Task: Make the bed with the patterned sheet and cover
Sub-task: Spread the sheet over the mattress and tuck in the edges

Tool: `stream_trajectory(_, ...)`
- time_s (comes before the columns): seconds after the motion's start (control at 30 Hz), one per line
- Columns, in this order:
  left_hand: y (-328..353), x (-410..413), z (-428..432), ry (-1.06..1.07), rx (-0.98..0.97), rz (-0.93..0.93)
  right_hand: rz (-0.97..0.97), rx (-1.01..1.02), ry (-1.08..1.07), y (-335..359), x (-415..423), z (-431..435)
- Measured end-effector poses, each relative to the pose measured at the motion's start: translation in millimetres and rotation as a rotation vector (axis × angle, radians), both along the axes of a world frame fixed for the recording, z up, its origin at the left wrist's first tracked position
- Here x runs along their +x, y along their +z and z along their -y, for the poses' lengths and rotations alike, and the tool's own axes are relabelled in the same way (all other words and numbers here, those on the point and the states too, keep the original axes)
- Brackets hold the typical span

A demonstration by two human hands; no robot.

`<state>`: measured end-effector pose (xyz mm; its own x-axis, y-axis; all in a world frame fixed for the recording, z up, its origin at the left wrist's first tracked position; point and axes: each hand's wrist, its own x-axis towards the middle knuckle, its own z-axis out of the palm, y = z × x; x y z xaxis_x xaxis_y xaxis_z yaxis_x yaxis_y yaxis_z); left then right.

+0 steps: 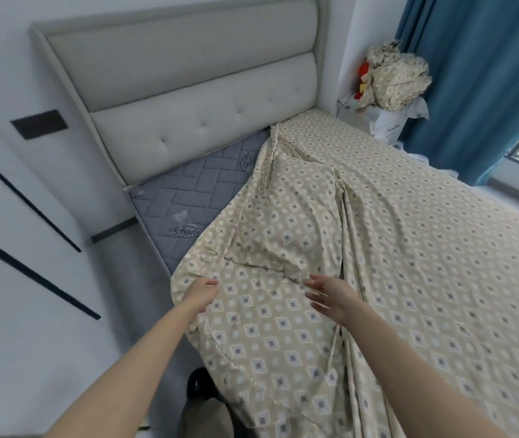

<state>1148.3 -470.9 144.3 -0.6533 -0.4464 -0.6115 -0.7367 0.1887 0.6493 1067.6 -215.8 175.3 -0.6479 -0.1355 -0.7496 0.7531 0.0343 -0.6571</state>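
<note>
Patterned sheet [410, 235] lies rumpled over the bed, spreading from the centre toward 3 o'clock. It leaves the grey mattress [188, 191] bare at 10 o'clock, below the headboard [188, 99]. The left hand [202, 292], at 7 o'clock, meets the sheet's edge with fingers loosely curled; whether they pinch the cloth I cannot tell. The right hand [327, 297], at 5 o'clock, is over the sheet, fingers spread and released. A crumpled bundle [394, 77] of matching fabric sits at 1 o'clock beside the blue curtain [473, 74].

We see patterned sheet [394, 248]: thin cloth, faint sheen, creased; mattress [194, 191]: grey quilted fabric, matt; headboard [188, 90]: pale padded upholstery, smooth, button-tufted; curtain [473, 74]: blue matt cloth.
</note>
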Motion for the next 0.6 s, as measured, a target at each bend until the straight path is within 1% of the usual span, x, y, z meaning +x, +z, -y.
stream_trajectory(0.13,-25.4,-49.6,61.8,-0.034,-0.005,0.073,0.023,0.035,-0.050,-26.3,-44.6,44.3)
stream_trajectory(0.27,-49.0,-109.0,132.4,-0.074,0.024,0.123,0.111,0.070,-0.103,-51.2,-88.8,106.2)
stream_trajectory(0.43,-60.6,-170.1,200.2,-0.095,0.051,0.168,0.203,0.096,-0.147,-63.1,-134.7,176.7)
stream_trajectory(0.6,-73.8,-200.9,236.5,-0.088,0.090,0.200,0.241,0.105,-0.144,-73.3,-167.9,216.4)
